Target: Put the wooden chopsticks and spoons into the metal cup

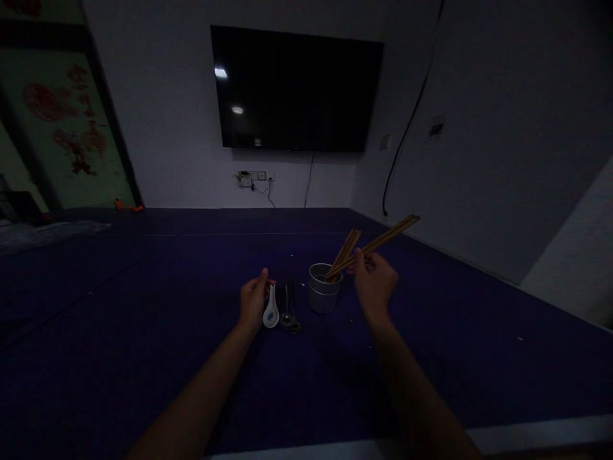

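The right hand (373, 281) is gripping a bundle of chopsticks (387, 236), their lower tips reaching the mouth of the metal cup (324, 297), where more chopsticks (348, 246) are leaning. On the left, the left hand (255, 297) is pinching the handle of the white spoon (271, 314). Two metal spoons (291, 319) are lying between that spoon and the cup on the blue surface (306, 390).

I see slim tan wooden chopsticks (352, 246) tilted at upright round grey metal cup (322, 297); white ceramic spoon (271, 314) left, silver metal spoons (288, 319) between.
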Available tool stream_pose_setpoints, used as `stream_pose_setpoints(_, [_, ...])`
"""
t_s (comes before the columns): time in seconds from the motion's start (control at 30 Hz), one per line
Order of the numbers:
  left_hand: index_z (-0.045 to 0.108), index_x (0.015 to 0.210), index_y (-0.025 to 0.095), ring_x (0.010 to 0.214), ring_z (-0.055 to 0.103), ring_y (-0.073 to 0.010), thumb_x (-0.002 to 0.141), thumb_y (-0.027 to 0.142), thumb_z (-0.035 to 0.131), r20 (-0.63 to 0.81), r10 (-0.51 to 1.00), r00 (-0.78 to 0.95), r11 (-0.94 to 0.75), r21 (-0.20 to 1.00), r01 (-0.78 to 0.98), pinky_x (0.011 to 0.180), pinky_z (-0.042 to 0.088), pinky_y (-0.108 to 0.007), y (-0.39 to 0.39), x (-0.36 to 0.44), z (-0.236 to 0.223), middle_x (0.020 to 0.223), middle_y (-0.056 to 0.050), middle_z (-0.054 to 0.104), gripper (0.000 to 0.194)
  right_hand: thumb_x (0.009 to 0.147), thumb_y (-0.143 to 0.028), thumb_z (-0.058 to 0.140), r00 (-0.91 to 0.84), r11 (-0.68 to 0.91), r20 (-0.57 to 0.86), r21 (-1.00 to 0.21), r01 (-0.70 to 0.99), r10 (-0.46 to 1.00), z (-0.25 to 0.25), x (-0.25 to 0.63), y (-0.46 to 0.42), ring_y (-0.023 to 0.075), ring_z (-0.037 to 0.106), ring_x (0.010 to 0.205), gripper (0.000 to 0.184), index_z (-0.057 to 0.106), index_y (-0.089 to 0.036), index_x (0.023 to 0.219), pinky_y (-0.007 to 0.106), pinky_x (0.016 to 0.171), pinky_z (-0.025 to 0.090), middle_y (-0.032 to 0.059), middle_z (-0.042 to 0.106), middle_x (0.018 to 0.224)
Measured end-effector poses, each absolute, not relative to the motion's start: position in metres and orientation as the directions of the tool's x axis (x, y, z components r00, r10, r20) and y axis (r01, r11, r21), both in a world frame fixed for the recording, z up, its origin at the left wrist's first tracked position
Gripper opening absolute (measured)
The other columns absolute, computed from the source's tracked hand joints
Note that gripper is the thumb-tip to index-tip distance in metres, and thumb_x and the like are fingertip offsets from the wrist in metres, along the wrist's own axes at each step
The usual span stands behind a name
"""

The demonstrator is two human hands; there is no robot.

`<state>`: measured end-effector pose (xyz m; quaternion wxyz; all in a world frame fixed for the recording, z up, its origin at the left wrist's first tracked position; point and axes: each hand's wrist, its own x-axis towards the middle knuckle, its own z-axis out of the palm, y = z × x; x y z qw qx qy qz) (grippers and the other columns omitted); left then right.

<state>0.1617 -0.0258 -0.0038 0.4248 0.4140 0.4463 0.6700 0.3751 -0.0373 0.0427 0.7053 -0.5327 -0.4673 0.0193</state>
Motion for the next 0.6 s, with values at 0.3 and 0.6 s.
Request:
stream_pose_setpoints(0.3, [0.062,0.058,0.012,0.04,0.035,-0.0051,0.059,0.071,0.059,0.181,0.94,-0.288,-0.239,0.954,-0.18,0.043,0.025,-0.02,-0.0232,0.1619,-0.0067,0.043,0.005,0.041,0.059,0.08,-0.047,0.049,0.445,0.31,0.671,-0.701,0.643,0.593,0.034,0.3762,-0.0319,0.0168,0.058,0.048,0.038,0.063,-0.015,0.064,0.026,0.046,0.038,0.0062,0.065,0.058])
stream_pose_setpoints(0.6, [0.061,0.057,0.012,0.04,0.034,-0.0054,0.06,0.071,0.057,0.181,0.945,-0.273,-0.231,0.959,-0.165,0.043,0.024,-0.02,-0.0216,0.162,-0.01,0.042,0.005,0.04,0.059,0.078,-0.04,0.051,0.371,0.175,0.723,-0.557,0.812,0.582,0.0343,0.3728,-0.0352,0.0175,0.057,0.052,0.034,0.063,-0.016,0.057,0.026,0.051,0.033,0.007,0.064,0.057])
